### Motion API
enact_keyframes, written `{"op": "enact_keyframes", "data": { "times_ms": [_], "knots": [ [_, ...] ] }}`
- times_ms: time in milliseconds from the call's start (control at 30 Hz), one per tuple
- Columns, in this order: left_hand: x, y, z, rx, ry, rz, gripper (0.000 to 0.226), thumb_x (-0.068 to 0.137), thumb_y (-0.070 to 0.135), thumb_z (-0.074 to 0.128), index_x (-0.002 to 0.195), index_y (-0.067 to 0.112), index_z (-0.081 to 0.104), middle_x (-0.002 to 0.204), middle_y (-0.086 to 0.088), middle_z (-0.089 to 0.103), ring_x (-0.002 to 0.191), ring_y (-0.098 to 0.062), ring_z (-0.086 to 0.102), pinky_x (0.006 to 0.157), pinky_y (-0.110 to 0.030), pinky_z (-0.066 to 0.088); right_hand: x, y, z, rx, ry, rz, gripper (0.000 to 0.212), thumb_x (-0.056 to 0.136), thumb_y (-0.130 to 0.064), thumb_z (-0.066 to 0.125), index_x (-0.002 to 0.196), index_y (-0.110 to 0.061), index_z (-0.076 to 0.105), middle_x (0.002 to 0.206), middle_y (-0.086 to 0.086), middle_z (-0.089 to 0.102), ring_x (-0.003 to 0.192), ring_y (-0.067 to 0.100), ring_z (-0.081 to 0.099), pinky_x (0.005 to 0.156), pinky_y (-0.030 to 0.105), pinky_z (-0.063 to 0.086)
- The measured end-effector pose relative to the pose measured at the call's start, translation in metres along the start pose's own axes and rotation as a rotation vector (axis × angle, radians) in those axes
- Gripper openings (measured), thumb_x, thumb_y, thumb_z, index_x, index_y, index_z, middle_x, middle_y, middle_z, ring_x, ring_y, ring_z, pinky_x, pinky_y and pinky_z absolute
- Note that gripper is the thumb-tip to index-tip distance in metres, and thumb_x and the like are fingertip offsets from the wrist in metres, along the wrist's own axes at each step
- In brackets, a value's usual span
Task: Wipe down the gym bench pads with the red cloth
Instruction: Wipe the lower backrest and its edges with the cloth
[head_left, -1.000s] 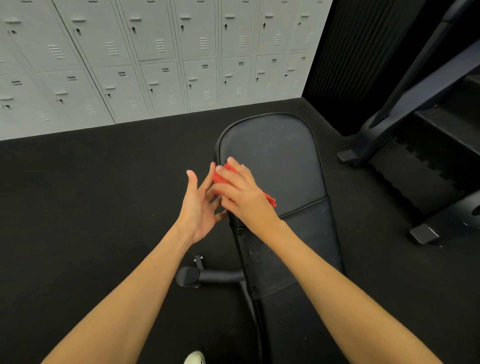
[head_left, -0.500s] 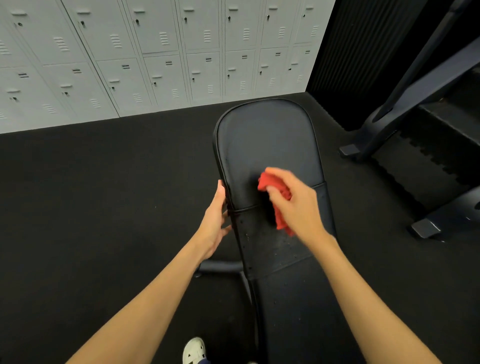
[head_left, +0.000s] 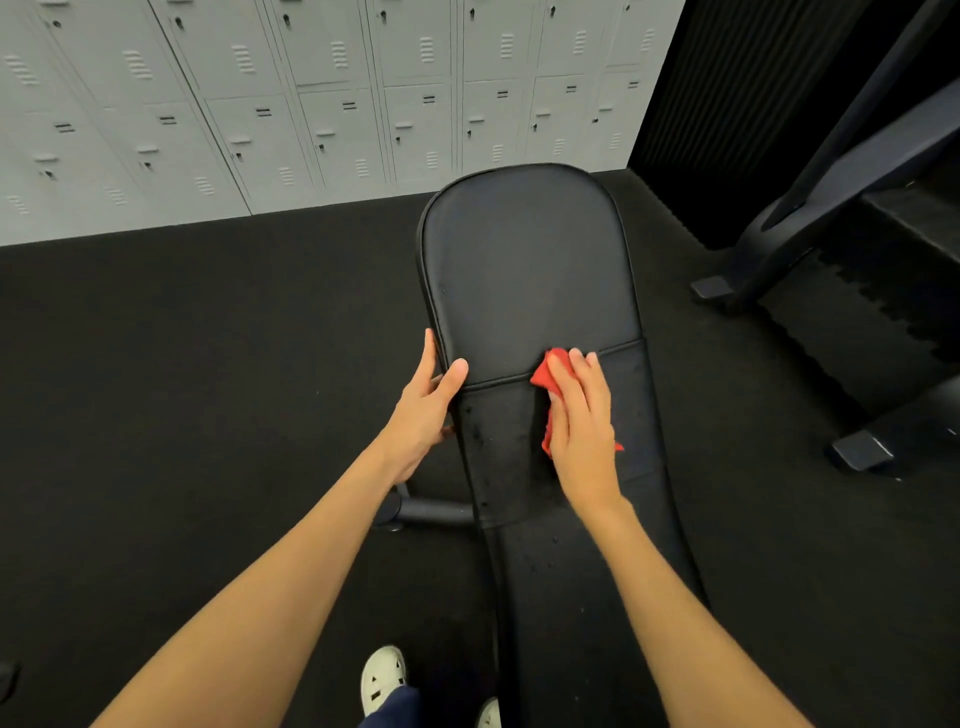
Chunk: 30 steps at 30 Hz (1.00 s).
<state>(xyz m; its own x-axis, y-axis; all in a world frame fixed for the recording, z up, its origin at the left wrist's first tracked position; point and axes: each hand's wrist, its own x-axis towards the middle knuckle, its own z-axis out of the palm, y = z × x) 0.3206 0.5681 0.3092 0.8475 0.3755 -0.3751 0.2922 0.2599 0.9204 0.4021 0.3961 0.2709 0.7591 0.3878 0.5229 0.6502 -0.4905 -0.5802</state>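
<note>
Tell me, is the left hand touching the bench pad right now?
Touching. The head view shows the left hand gripping the left edge of the bench pad, thumb lying on its top surface with no gap, while the right hand presses the red cloth.
</note>
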Motion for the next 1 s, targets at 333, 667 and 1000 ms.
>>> {"op": "enact_keyframes", "data": {
  "times_ms": [333,667,1000],
  "knots": [
    [0.003,-0.005,0.001,-0.02,-0.009,0.028,0.077,0.097,0.05,0.053,0.152,0.055,-0.001,0.155,0.012,0.039,0.142,-0.02,0.041,0.114,-0.06,0.033,0.004,0.048,-0.047,-0.026,-0.147,0.031,0.039,0.094,0.007,0.049,0.132,-0.002,0.055,0.142,0.017,0.047,0.141,0.036,0.028,0.114,0.052,0.027],
    [0.008,-0.011,0.001,-0.003,-0.014,0.05,0.072,0.1,0.051,0.047,0.152,0.056,-0.002,0.163,0.014,0.026,0.149,-0.02,0.028,0.115,-0.064,0.027,0.004,0.029,-0.026,-0.004,0.063,0.124,0.039,0.095,0.003,0.051,0.134,0.001,0.052,0.14,0.02,0.047,0.138,0.036,0.034,0.115,0.04,0.028],
    [0.007,-0.013,0.002,-0.048,-0.059,0.072,0.084,0.087,0.058,0.055,0.151,0.059,0.0,0.161,0.018,0.028,0.148,-0.016,0.029,0.115,-0.062,0.028,0.017,0.036,-0.042,0.018,0.046,0.204,0.037,0.096,0.002,0.05,0.132,-0.003,0.056,0.141,0.015,0.049,0.139,0.031,0.035,0.114,0.026,0.024]
  ]
}}
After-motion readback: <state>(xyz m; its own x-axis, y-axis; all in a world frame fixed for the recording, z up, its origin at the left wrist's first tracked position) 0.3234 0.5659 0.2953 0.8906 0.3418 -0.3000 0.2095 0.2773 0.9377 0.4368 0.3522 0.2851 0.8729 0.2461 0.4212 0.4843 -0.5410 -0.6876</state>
